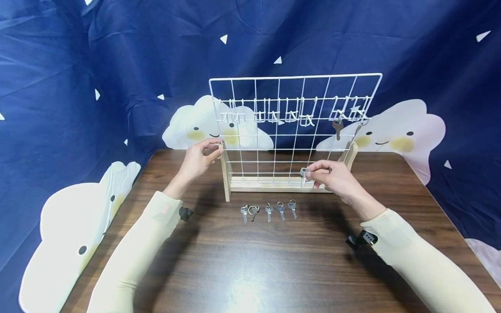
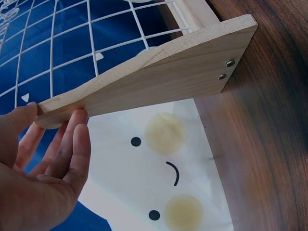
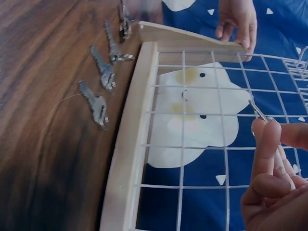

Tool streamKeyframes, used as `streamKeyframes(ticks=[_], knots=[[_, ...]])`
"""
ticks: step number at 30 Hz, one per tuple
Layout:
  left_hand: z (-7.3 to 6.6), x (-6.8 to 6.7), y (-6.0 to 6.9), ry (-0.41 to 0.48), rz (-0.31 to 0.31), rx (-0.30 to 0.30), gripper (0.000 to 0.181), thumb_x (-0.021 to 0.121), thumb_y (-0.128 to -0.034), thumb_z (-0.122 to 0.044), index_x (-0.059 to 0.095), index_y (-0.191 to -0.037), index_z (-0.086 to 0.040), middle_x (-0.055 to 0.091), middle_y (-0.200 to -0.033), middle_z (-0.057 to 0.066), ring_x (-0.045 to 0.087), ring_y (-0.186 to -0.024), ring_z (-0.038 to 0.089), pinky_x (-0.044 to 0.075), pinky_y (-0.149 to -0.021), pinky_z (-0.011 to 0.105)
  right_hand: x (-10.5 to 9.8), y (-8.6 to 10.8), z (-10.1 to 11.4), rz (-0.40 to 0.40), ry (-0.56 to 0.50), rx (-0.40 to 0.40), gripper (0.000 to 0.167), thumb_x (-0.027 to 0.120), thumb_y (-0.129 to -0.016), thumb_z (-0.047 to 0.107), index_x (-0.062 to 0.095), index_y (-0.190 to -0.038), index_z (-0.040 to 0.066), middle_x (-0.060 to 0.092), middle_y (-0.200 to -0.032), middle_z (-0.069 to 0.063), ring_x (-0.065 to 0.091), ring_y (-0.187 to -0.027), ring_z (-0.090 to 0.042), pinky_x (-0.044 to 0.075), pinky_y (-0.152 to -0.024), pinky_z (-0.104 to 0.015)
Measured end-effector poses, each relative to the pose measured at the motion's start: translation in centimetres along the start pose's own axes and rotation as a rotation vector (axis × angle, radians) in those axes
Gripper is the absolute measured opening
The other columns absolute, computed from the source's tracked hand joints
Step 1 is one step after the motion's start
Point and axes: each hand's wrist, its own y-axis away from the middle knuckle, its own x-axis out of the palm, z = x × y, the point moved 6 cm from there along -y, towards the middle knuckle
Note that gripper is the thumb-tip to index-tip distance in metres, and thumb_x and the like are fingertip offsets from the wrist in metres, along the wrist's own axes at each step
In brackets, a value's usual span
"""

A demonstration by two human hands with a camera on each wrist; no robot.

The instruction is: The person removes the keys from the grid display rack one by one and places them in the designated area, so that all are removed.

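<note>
My left hand (image 1: 201, 158) grips the upper end of the wooden side support (image 2: 154, 74) of a white wire grid rack (image 1: 274, 149), thumb on one side and fingers on the other. In front of the grid's lower right part, my right hand (image 1: 332, 177) pinches a silver key (image 1: 303, 176) with a ring between thumb and fingertips. Its blade points down in the head view. White hooks (image 1: 291, 115) line the upper grid. A key (image 1: 338, 129) hangs from a hook at the right, with another key on a ring (image 1: 358, 128) beside it.
Several keys with rings (image 1: 268, 211) lie in a row on the brown wooden table (image 1: 203, 261), in front of the rack's wooden base bar (image 1: 266, 188). A dark blue curtain (image 1: 156, 52) with white clouds and triangles hangs behind and at the sides.
</note>
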Motion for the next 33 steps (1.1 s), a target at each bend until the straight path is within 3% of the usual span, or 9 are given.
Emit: streamKeyframes(ticks=[11,17,24,28,33], knots=[[0.1,0.0,0.0,0.015,0.005,0.002,0.035,0.070,-0.0949,-0.021,0.066,-0.128,-0.012,0.072,-0.118,0.020,0.074,-0.094,0.037,0.063,-0.079,0.052,0.5,-0.8,-2.7,0.065,-0.017,0.060,0.031,0.067,-0.092,0.012,0.061,-0.113,-0.009,0.073,-0.076,0.012,0.065,-0.061,-0.008,0.035,-0.042,-0.016],[0.1,0.0,0.0,0.002,-0.001,0.006,0.034,0.070,-0.0948,-0.022,0.067,-0.128,-0.012,0.073,-0.117,0.019,0.075,-0.093,0.037,0.064,-0.077,0.048,0.7,-0.9,-3.8,0.086,0.029,0.101,0.033,0.070,-0.089,0.013,0.061,-0.114,-0.006,0.073,-0.074,0.009,0.065,-0.060,-0.008,0.031,-0.039,-0.017],[0.1,0.0,0.0,0.012,-0.001,0.011,0.034,0.070,-0.0946,-0.022,0.067,-0.127,-0.011,0.073,-0.117,0.020,0.075,-0.093,0.037,0.063,-0.079,0.052,1.1,-1.2,-5.7,0.139,0.033,0.143,0.023,0.068,-0.089,0.011,0.062,-0.107,-0.002,0.077,-0.079,0.008,0.064,-0.059,-0.005,0.028,-0.038,-0.015],[0.0,0.0,0.0,0.014,-0.003,0.013,0.034,0.071,-0.0944,-0.021,0.067,-0.127,-0.011,0.073,-0.116,0.020,0.074,-0.094,0.039,0.064,-0.077,0.048,1.5,-1.2,-6.5,0.158,0.039,0.154,0.019,0.068,-0.088,0.011,0.064,-0.103,0.000,0.077,-0.080,0.004,0.063,-0.057,-0.005,0.027,-0.038,-0.014],[0.0,-0.1,0.0,-0.021,-0.009,0.016,0.035,0.070,-0.0948,-0.023,0.066,-0.128,-0.012,0.073,-0.117,0.018,0.075,-0.092,0.035,0.065,-0.070,0.033,1.9,-1.3,-7.3,0.184,0.034,0.163,0.021,0.070,-0.087,0.009,0.065,-0.105,-0.001,0.077,-0.081,0.002,0.063,-0.056,-0.005,0.026,-0.037,-0.014]])
